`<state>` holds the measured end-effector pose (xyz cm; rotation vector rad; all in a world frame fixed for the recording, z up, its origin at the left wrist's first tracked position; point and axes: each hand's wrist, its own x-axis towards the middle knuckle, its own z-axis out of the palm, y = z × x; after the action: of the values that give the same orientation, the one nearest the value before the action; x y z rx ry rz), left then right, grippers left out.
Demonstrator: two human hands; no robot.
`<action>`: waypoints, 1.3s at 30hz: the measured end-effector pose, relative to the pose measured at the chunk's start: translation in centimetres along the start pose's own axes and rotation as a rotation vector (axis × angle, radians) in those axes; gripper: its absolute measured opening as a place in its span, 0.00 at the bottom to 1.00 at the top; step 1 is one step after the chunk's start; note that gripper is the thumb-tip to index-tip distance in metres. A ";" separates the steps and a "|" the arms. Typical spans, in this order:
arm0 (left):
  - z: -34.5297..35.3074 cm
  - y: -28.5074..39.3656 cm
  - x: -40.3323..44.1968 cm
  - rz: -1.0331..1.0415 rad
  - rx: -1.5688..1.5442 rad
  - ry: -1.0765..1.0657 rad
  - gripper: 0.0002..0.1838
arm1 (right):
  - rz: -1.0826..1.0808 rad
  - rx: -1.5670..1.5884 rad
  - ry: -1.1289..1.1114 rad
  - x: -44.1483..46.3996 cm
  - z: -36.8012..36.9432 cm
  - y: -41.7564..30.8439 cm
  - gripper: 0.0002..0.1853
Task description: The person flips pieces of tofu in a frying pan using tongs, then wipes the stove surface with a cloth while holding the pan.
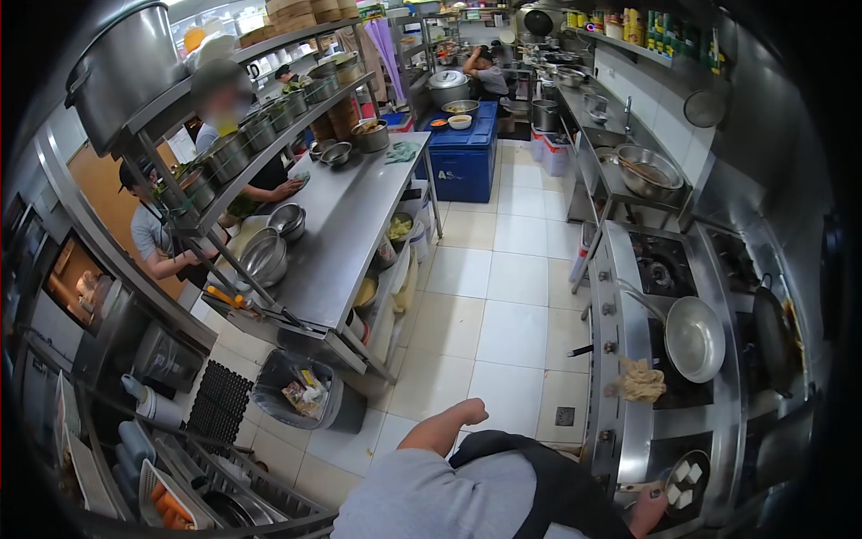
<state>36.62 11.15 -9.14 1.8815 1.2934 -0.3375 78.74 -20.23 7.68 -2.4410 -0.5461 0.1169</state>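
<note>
My left hand (471,411) is held out over the floor, its fingers curled into a fist with nothing visible in it. At the lower right, my right hand (648,512) is at the handle of a small dark frying pan (698,460), its fingers closed by the handle near the rim; the grip is partly hidden. Several white blocks (684,472) that look like tofu lie in that pan. Up the stove from it, a larger steel pan (695,340) sits on a burner, and a crumpled tan cloth (643,381) lies at the stove's front edge.
A steel worktable (359,207) with bowls stands left, people behind its shelf. A lined bin (337,413) stands at its near end. Carrots (171,505) lie in a basket lower left. A blue chest (462,166) stands ahead; a dark wok (766,337) sits right.
</note>
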 end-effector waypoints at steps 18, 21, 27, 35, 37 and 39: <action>4.5 -7.3 3.5 0.233 0.305 -0.249 0.16 | 0.028 -0.027 0.045 -3.1 -2.9 -3.9 0.13; 5.3 -6.5 5.0 0.521 0.446 -0.269 0.15 | 0.174 -0.010 0.088 -4.7 -6.1 -5.0 0.15; 2.5 1.6 5.5 0.473 0.344 -0.271 0.12 | 0.245 0.132 0.267 -7.0 -8.0 -3.3 0.17; 1.5 11.5 5.9 0.054 -0.019 -0.327 0.13 | 0.446 0.123 0.090 -9.3 -13.7 -2.5 0.21; 2.0 12.1 5.6 0.077 -0.023 -0.348 0.13 | 0.533 0.201 0.007 -9.0 -15.3 -2.0 0.21; 2.4 12.2 5.1 0.085 0.007 -0.364 0.12 | 0.513 0.363 0.239 -8.8 -16.6 -0.7 0.21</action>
<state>50.01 10.95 -8.17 1.7735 0.9653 -0.6087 73.94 -32.66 20.97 -2.1416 0.2008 0.1194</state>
